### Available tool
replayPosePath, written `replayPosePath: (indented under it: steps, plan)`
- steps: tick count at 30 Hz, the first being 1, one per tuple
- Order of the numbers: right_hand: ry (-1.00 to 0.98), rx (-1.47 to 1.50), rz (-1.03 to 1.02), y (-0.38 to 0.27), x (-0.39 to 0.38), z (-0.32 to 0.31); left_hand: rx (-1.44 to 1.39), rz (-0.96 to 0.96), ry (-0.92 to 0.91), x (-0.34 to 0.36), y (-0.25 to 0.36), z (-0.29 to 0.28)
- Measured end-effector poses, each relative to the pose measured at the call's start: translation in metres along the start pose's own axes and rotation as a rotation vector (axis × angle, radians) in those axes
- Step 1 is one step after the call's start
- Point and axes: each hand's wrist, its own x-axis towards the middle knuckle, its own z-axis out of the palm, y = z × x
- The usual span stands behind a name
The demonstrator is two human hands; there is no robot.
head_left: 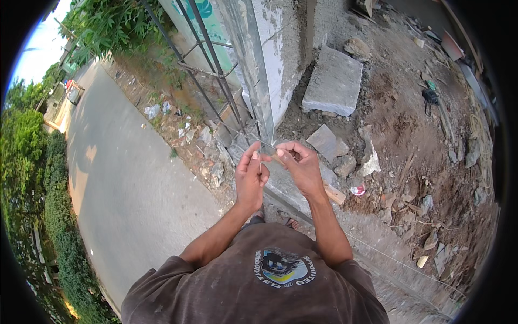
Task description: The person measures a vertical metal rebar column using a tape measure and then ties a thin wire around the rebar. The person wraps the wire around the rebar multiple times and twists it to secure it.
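Note:
In front of my chest, both hands are raised close together, pinching a thin wire (266, 143). My left hand (251, 174) has its thumb and index finger closed on one stretch, and a thin end hangs down beside the fingers. Thumb and index finger of my right hand (300, 164) pinch it a little to the right. Just beyond my fingers rises a tall grey metal post (252, 59), standing against a rough plastered wall corner (278, 54). Left of it stands a cage of steel reinforcing bars (208, 59) tied with bent stirrups.
A concrete slab (333, 81) and broken stone pieces (326, 141) lie right of the wall on rubble-strewn soil (396, 129). A wood offcut (334, 193) lies by my right forearm. A paved road (124, 162) runs along the left. A pale string (402, 263) stretches across the lower right.

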Motion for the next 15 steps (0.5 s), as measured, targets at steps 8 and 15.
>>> replayPosePath:
  steps: [8,15]
  plan:
    - [0.032,-0.098,-0.091,0.002,-0.010,0.034,0.214,0.125,0.008,0.019,0.012,0.002]
    - [0.156,-0.271,-0.217,-0.016,0.040,0.016,0.461,0.154,0.000,0.048,0.041,-0.005]
